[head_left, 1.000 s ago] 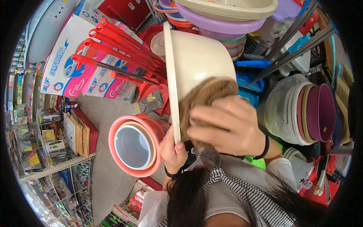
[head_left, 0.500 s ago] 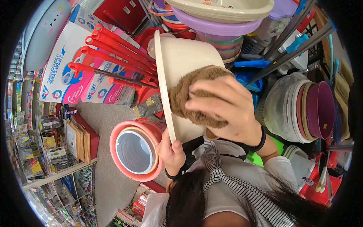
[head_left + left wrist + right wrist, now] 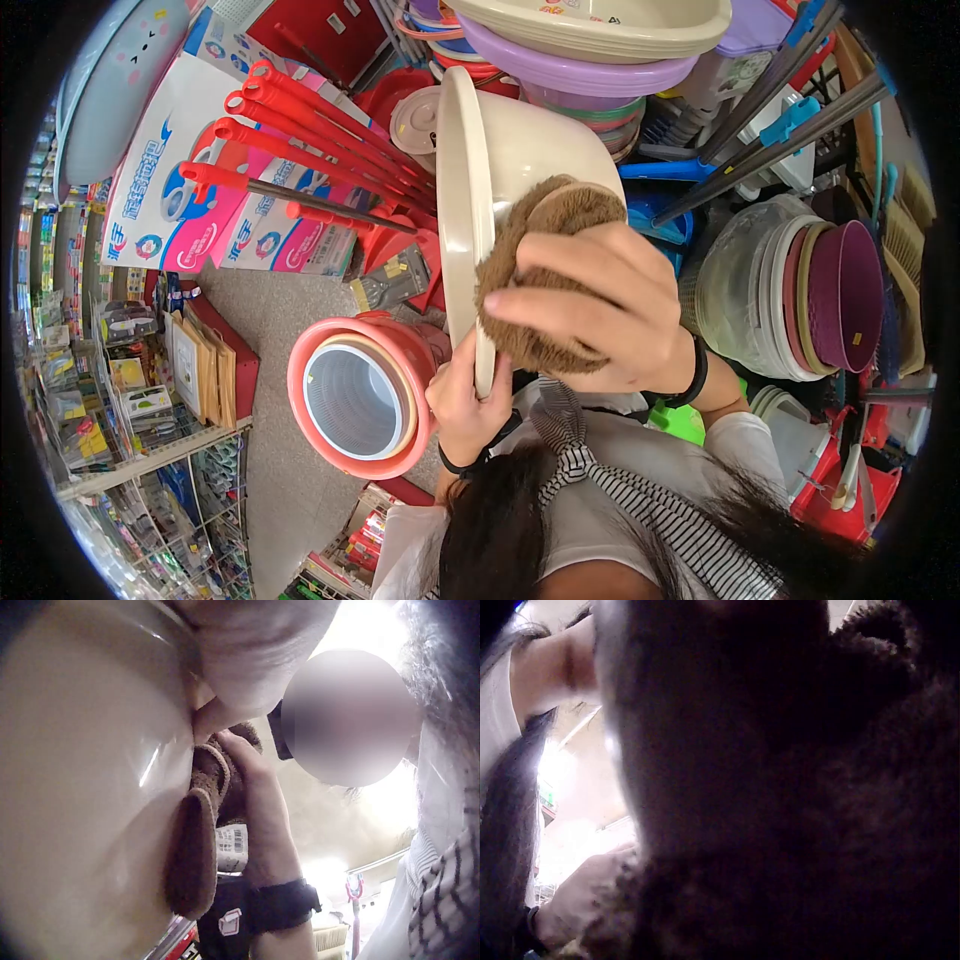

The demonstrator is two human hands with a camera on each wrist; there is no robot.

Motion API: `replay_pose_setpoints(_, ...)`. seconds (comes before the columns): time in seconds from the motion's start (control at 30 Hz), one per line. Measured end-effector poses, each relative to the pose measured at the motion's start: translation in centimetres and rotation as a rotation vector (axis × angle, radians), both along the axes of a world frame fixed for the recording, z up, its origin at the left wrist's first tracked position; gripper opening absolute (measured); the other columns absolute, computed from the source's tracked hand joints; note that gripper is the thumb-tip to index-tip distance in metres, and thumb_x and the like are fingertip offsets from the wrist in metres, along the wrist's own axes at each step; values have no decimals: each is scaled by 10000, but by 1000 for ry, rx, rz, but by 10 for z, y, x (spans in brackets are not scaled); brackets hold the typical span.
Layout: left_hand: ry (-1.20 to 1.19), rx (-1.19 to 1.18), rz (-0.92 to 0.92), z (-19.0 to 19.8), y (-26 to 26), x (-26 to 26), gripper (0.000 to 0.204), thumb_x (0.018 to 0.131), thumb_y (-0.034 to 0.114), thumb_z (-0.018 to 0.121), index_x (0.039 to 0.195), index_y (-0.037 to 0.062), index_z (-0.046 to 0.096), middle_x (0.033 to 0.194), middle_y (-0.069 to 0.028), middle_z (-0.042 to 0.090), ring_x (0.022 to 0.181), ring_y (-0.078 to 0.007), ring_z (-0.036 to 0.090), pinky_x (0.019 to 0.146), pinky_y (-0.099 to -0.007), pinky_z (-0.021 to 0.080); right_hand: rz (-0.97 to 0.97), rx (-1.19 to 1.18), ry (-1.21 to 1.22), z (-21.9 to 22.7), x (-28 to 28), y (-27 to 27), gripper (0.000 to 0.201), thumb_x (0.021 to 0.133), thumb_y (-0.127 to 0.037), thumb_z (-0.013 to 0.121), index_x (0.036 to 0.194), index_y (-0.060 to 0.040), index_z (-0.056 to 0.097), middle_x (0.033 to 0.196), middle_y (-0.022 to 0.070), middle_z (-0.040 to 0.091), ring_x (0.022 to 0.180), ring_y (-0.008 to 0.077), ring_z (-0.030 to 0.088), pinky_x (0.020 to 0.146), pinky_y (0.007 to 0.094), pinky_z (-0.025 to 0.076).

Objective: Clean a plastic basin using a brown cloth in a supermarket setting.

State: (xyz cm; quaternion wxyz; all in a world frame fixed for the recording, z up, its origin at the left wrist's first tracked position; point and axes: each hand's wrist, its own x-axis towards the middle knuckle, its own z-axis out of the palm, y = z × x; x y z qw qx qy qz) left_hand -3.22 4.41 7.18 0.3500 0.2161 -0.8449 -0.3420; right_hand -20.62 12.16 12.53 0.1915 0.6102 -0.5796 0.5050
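Observation:
A cream plastic basin [image 3: 545,135] is held on its side, its rim upright and its outer wall facing right. My left hand [image 3: 468,405] grips the lower part of the rim, thumb on one side and fingers on the other. With bent fingers, my right hand [image 3: 610,300] holds a bunched brown fleecy cloth [image 3: 510,270] against the outer wall, near the rim. In the left wrist view a loose fold of the cloth [image 3: 191,855] hangs beside the basin [image 3: 82,772], with a white barcode label [image 3: 232,847] showing. The dark cloth [image 3: 840,825] fills much of the right wrist view.
Below left on the floor stand nested buckets [image 3: 310,440]. Red-handled tools [image 3: 310,130] lean by printed boxes [image 3: 150,190]. Stacked basins [image 3: 600,60] rise behind, more nested tubs [image 3: 840,300] stand at right, and a goods rack [image 3: 130,440] lines the left.
The basin first shifted left, then back right, and has turned so more of its inside shows. My right hand and the cloth first rose slightly, then came down and right along the wall.

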Motion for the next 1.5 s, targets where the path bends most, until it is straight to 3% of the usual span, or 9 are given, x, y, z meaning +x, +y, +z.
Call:
replay_pose_setpoints(0.17, 8, 20, 4, 0, 2, -3, 423, 768, -7, 747, 1177, -37, 645, 835, -186, 699, 664, -282, 700, 609, -336, 533, -84, 10, -16, 6, -14, -7, 465, 544, -132, 769, 1005, -113, 712, 1018, 61, 646, 734, 263, 587, 612, 346, 485)
replay_pose_setpoints(0.23, 9, 8, 44, 1, 2, -7, 334, 798, 3, 594, 1120, -71, 642, 719, -114, 654, 651, -120, 638, 635, -272, 507, -71, 71, -33, 9, -11, -3, 457, 547, -128, 766, 1000, -116, 710, 1031, 62, 645, 746, 256, 586, 610, 341, 475)
replay_pose_setpoints(0.33, 25, 40, 51, -9, -6, 7, 384, 793, 16, 757, 1158, -40, 650, 780, -163, 685, 631, -251, 686, 608, -314, 525, 4, 121, 6, 2, 2, 3, 422, 574, -133, 740, 995, -119, 709, 1043, 67, 644, 750, 234, 583, 604, 327, 465)
replay_pose_setpoints(0.4, 66, 74, 94, -11, -8, 9, 344, 834, 64, 762, 1143, -40, 652, 758, -133, 678, 615, -186, 661, 603, -294, 512, 56, 126, 61, -2, 6, 2, 371, 607, -142, 712, 977, -119, 707, 1050, 69, 642, 746, 225, 582, 609, 320, 466)
replay_pose_setpoints(0.5, 55, 118, 133, -5, -11, 9, 295, 888, 127, 742, 1118, -37, 656, 749, -95, 678, 629, -108, 614, 604, -259, 493, -114, 139, -10, 0, -11, -6, 355, 616, -114, 714, 970, -117, 692, 1028, 49, 636, 782, 228, 584, 645, 345, 473)
replay_pose_setpoints(0.8, 133, 97, 195, -7, -23, 9, 252, 918, 165, 713, 1057, -37, 656, 713, -85, 659, 598, -122, 593, 565, -265, 459, 56, 219, 102, -7, -4, 4, 417, 596, -125, 721, 1011, -149, 678, 1075, 34, 610, 809, 226, 571, 667, 348, 464)
replay_pose_setpoints(0.93, 192, 134, 250, -8, -21, 5, 259, 932, 220, 704, 984, -28, 654, 690, -80, 649, 586, -129, 588, 552, -262, 442, -90, 166, -96, -5, -22, -5, 385, 604, -117, 778, 981, -151, 707, 1084, 41, 646, 813, 266, 583, 652, 364, 474)
replay_pose_setpoints(1.17, 228, 164, 269, -31, -24, 25, 296, 918, 259, 720, 933, -33, 673, 647, -79, 627, 560, -121, 572, 520, -269, 429, 162, 224, 82, -14, 2, 14, 383, 603, -158, 772, 980, -157, 709, 1069, 23, 640, 784, 218, 580, 651, 342, 458)
replay_pose_setpoints(1.5, 291, 115, -35, -67, -18, 14, 232, 777, 113, 810, 915, -22, 682, 699, -103, 683, 595, -232, 663, 611, -334, 507, -29, 151, -48, 9, -27, 6, 476, 543, -48, 788, 1009, -124, 727, 1041, 80, 638, 779, 278, 597, 642, 373, 484)
